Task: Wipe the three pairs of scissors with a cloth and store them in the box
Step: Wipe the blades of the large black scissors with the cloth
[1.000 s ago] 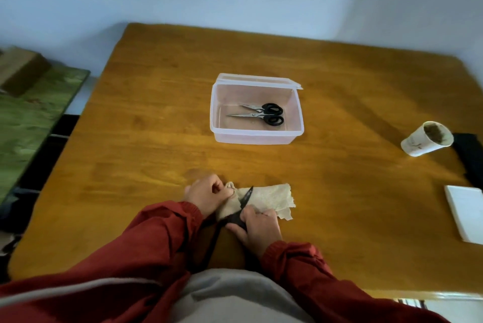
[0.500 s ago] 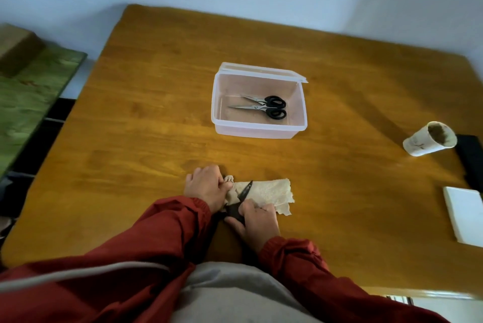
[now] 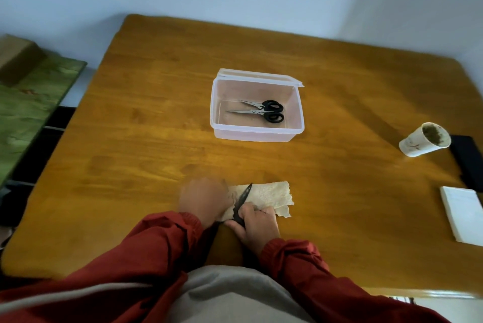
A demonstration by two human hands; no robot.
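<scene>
You held dark scissors against a beige cloth.
Your right hand gripped them; your left hand was too blurred to tell its fingers.

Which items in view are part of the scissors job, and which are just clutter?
Job:
- held scissors, gripped by right hand
- cloth, held by left hand
- box
- boxed scissors

Lying about:
- cup
- white pad
- black object
- green mat
</scene>
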